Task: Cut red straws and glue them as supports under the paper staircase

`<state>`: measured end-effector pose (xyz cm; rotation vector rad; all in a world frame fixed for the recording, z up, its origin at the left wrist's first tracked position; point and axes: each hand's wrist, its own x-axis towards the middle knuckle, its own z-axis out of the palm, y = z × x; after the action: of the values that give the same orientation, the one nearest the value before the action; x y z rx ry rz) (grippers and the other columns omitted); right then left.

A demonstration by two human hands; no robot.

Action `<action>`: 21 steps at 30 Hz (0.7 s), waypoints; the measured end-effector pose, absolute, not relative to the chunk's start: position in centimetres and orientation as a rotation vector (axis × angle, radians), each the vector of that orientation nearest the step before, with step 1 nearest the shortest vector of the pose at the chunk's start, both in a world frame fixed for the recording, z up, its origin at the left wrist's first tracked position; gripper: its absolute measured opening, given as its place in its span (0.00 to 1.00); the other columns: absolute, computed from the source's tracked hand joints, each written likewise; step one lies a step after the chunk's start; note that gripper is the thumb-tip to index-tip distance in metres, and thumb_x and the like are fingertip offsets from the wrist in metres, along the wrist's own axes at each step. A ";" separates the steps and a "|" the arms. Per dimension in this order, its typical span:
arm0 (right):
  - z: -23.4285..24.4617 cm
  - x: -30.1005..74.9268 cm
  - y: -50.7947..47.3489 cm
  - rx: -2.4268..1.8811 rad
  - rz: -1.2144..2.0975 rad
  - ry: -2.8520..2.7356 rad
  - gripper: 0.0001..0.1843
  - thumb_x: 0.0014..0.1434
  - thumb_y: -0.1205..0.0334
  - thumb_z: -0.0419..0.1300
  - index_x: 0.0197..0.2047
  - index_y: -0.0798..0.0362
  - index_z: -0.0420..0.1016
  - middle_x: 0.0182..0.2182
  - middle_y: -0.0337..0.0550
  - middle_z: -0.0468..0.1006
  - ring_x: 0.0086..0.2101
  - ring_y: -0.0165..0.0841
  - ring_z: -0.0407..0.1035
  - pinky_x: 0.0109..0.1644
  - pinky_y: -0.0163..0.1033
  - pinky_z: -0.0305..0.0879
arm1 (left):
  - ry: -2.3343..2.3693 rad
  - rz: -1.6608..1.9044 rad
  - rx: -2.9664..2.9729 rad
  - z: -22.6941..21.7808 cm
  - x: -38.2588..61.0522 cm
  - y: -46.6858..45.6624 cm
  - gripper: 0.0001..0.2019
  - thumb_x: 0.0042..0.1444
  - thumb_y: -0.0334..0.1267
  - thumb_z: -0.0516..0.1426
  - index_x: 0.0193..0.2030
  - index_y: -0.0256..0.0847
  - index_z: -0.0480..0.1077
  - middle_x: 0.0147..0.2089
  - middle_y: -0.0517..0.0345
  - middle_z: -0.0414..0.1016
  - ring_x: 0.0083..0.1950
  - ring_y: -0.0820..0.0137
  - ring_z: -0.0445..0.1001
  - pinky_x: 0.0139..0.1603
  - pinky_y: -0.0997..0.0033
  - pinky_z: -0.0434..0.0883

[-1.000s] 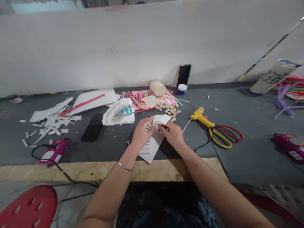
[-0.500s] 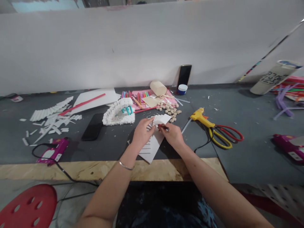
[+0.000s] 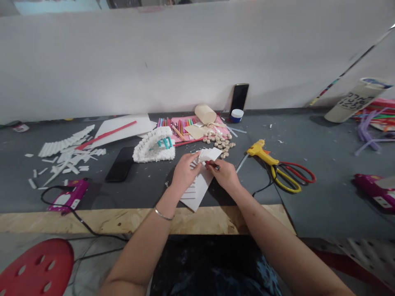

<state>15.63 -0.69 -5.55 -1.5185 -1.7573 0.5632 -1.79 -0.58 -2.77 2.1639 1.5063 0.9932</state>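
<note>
My left hand (image 3: 184, 172) is closed on a small white piece (image 3: 211, 154), thin and stiff like foam board or card, pinched between thumb and fingers. In my right hand (image 3: 227, 174) is a slim dark red tool (image 3: 212, 165), its tip held against the lower edge of that piece; whether it is a blade or a pen is too small to tell. Under both hands lies a white board (image 3: 202, 190) with several dark parallel lines or gaps along its left side. A white model built of small foam-like blocks (image 3: 154, 151), with teal bars in its opening, stands left of my hands.
White strips (image 3: 66, 158), a black phone (image 3: 121, 164) and a magenta glue gun (image 3: 70, 196) with its cord lie left. Small beige discs (image 3: 222, 142) and markers (image 3: 163, 123) are beyond my hands. To the right are a yellow glue gun (image 3: 262, 152) and scissors (image 3: 288, 181).
</note>
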 end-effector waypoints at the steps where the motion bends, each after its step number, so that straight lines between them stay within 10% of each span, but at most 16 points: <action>1: -5.5 15.7 -0.7 -1.519 0.567 -1.759 0.08 0.57 0.59 0.59 0.33 0.50 0.79 0.32 0.44 0.82 0.33 0.37 0.75 0.37 0.38 0.65 | 1.504 0.997 2.166 -2.8 -1.8 -0.6 0.21 0.58 0.34 0.57 0.59 0.42 0.69 0.52 0.50 0.74 0.54 0.65 0.72 0.56 0.66 0.69; 21: -5.1 15.5 -1.2 -1.498 0.612 -1.679 0.14 0.56 0.52 0.59 0.39 0.51 0.78 0.32 0.42 0.81 0.30 0.34 0.73 0.34 0.36 0.63 | 1.498 0.975 2.158 -2.5 -1.8 -0.7 0.22 0.59 0.35 0.56 0.61 0.43 0.67 0.54 0.49 0.72 0.54 0.63 0.71 0.56 0.64 0.69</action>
<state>15.51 -1.17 -5.06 -1.4977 -1.6790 0.6122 -1.79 -0.74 -2.52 2.1579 1.4983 0.9752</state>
